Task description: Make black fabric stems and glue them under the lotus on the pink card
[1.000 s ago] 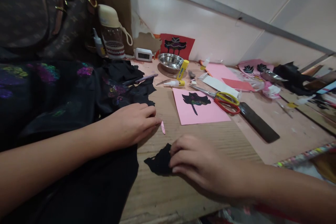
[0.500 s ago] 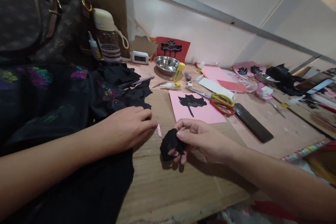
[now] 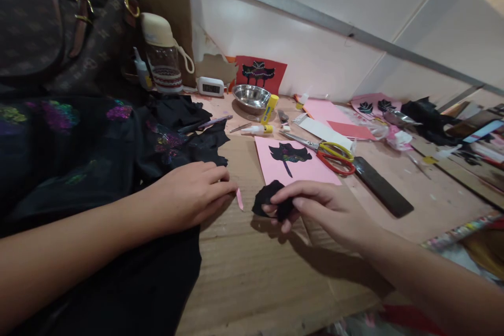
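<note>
My right hand point(image 3: 315, 207) is closed on a small crumpled piece of black fabric point(image 3: 268, 197), just above the cardboard. Between the fingertips of my left hand point(image 3: 200, 189) a narrow pink strip point(image 3: 240, 199) sticks out; its thumb is hidden. That hand rests at the edge of a large black cloth point(image 3: 157, 268) with shiny coloured patches. Beyond my right hand lies a pink card point(image 3: 315, 172) bearing a black leaf-shaped cutout point(image 3: 290, 153). Scissors point(image 3: 334, 157) with yellow and red handles touch the card's far right side.
A dark flat bar point(image 3: 381, 187) lies right of the scissors. Farther back stand a steel bowl point(image 3: 252, 98), a yellow glue stick point(image 3: 270, 109), a small white clock point(image 3: 211, 86) and a bottle point(image 3: 160, 55). A brown handbag point(image 3: 31, 37) fills the left rear. Cardboard point(image 3: 244, 278) covers the near table.
My right hand has moved slightly right with the black fabric, which is now turned and partly behind the fingers. My left hand has stayed nearly in place.
</note>
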### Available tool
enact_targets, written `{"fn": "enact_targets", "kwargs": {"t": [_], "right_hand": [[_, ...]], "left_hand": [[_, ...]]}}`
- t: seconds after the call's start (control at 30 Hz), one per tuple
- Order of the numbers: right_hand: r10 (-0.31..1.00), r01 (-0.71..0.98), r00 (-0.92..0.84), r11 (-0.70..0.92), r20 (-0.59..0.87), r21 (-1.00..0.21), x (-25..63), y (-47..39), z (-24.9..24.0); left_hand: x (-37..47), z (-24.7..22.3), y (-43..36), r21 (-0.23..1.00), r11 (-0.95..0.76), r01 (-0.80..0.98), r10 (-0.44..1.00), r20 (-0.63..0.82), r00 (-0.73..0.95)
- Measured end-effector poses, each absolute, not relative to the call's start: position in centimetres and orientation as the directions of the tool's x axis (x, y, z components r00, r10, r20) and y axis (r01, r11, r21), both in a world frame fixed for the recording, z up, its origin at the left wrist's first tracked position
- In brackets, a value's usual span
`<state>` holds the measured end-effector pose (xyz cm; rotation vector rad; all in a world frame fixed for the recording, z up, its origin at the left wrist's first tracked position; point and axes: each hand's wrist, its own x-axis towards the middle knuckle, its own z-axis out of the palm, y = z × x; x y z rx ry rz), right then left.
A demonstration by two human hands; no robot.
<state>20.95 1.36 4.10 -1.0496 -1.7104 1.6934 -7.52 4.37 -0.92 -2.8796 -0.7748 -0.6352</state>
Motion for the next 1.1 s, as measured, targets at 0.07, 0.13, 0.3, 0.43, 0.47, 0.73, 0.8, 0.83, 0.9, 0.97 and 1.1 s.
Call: {"fn": "enact_targets", "kwargs": {"t": [0.07,0.13,0.3,0.43,0.47,0.73,0.8,0.83,0.9,0.97,1.1], "right_hand": [[0.749,0.195,-0.642,-0.05,-0.166,-0.979,21.2,0.5,4.0],[0.705,0.3,-0.687,0.052,-0.177,-0.953,21.4,-0.4,3.9],[0.619,0.584,-0.767,0.561,-0.171,-0.587,21.5,-2.1,4.7],[0.54,0.561,-0.821,0.708,-0.184,-0.428,21.5,-1.9,6.2],[0.538,0.562,-0.822,0.714,-0.186,-0.417,21.7,-1.7,6.6],[0.409,0.415,-0.908,0.854,-0.089,-0.314,22.5,-1.8,8.5],[0.314,0.321,-0.947,0.902,-0.07,-0.289,22.4,-2.1,8.6],[0.31,0.312,-0.949,0.9,-0.056,-0.304,22.3,-2.2,8.6],[0.385,0.365,-0.923,0.866,-0.008,-0.343,21.9,-2.1,8.4],[0.473,0.443,-0.881,0.814,-0.012,-0.376,21.4,-1.9,7.7],[0.541,0.552,-0.829,0.748,-0.145,-0.367,20.1,-1.6,5.4]], "left_hand": [[-7.6,-1.0,4.4,0.046,-0.865,0.5,0.47,0.424,0.774],[-7.6,-1.1,4.5,0.061,-0.862,0.503,0.478,0.428,0.767],[-7.6,-1.1,4.6,0.053,-0.858,0.511,0.483,0.42,0.768],[-7.7,-1.2,4.6,0.054,-0.862,0.504,0.477,0.42,0.772],[-7.7,-1.2,4.6,0.056,-0.863,0.501,0.476,0.42,0.773],[-7.6,-1.2,4.7,0.073,-0.861,0.503,0.486,0.406,0.774],[-7.7,-1.2,4.7,0.074,-0.862,0.502,0.486,0.406,0.774],[-7.7,-1.3,4.7,0.071,-0.863,0.501,0.484,0.406,0.775],[-7.7,-1.3,4.8,0.063,-0.865,0.497,0.477,0.406,0.779],[-7.7,-1.3,4.8,0.056,-0.866,0.496,0.474,0.403,0.783],[-7.7,-1.4,4.9,0.079,-0.863,0.499,0.486,0.402,0.776]]}}
